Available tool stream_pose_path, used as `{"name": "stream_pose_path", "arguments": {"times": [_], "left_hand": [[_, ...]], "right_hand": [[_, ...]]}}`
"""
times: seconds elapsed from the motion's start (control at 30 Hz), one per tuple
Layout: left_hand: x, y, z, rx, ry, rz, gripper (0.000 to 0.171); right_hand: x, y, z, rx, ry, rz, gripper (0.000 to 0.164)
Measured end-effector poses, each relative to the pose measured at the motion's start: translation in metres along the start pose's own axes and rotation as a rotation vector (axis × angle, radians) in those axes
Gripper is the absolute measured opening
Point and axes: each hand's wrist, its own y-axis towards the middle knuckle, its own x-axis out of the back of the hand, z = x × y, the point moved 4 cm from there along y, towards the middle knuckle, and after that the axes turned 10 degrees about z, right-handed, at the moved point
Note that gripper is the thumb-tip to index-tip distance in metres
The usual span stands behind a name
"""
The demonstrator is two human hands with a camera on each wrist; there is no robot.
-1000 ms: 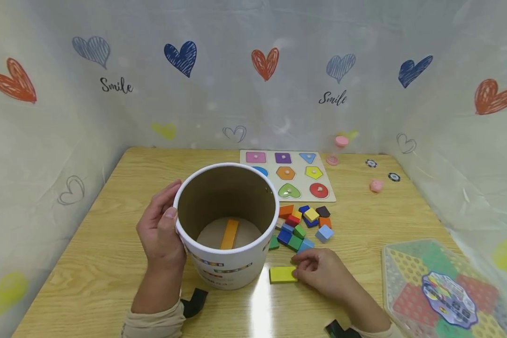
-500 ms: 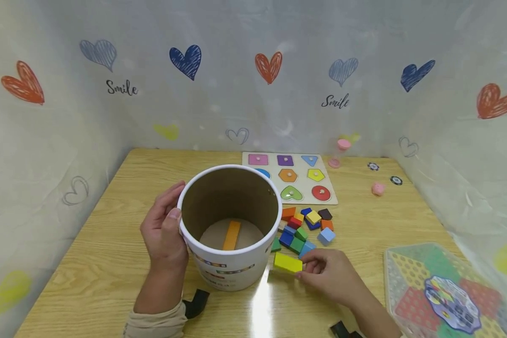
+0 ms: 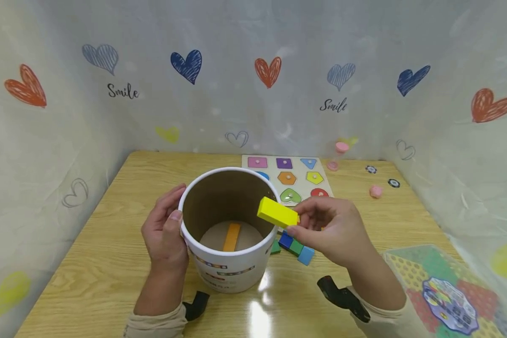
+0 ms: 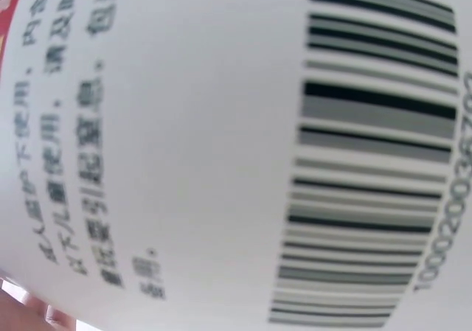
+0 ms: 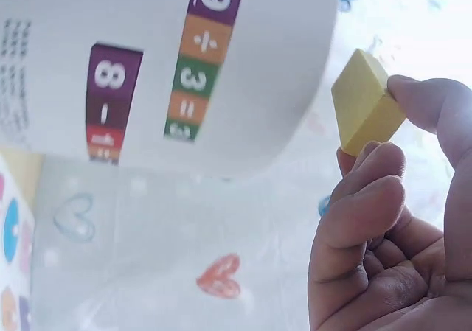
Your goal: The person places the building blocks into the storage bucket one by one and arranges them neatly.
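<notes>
A white cardboard bucket (image 3: 232,272) stands on the table, an orange block (image 3: 232,237) lying flat on its bottom. My left hand (image 3: 165,234) grips the bucket's left side, thumb near the rim; in the left wrist view, printed text and a barcode (image 4: 361,161) on its wall fill the picture. Between thumb and fingers, my right hand (image 3: 335,230) pinches a yellow rectangular block (image 3: 277,212) by one end. This block hangs tilted at the bucket's right rim. In the right wrist view the yellow block (image 5: 363,102) shows beside the bucket wall (image 5: 280,65).
Behind the bucket lies a shape puzzle board (image 3: 285,178). Small coloured blocks (image 3: 295,246) are partly hidden under my right hand. A clear game box (image 3: 448,295) lies at right. A pink hourglass (image 3: 338,155), a pink piggy (image 3: 375,191) and two chips (image 3: 394,183) are farther back.
My right hand has picked the yellow block up off the table and carried it up and slightly left to the bucket's rim. The left hand and bucket stay put.
</notes>
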Motion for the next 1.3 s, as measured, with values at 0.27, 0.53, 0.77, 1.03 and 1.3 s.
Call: {"name": "stream_pose_path", "arguments": {"times": [0.27, 0.53, 0.77, 1.03, 1.3], "left_hand": [[0.001, -0.001, -0.001, 0.013, 0.009, 0.019, 0.039], [0.002, -0.001, -0.002, 0.024, 0.048, 0.015, 0.040], [0.002, -0.003, -0.001, 0.027, 0.042, 0.019, 0.039], [0.001, -0.003, 0.000, 0.031, 0.033, 0.021, 0.039], [0.001, -0.003, 0.000, 0.017, 0.019, 0.017, 0.039]], "right_hand": [[-0.018, 0.020, -0.004, -0.001, 0.012, 0.034, 0.024], [0.004, 0.005, -0.021, -0.075, -0.028, -0.052, 0.018], [0.009, -0.028, -0.097, -0.484, -0.159, 0.028, 0.024], [-0.004, -0.062, -0.153, -0.675, -0.368, 0.172, 0.035], [-0.010, -0.066, -0.165, -0.610, -0.383, 0.271, 0.056]]}}
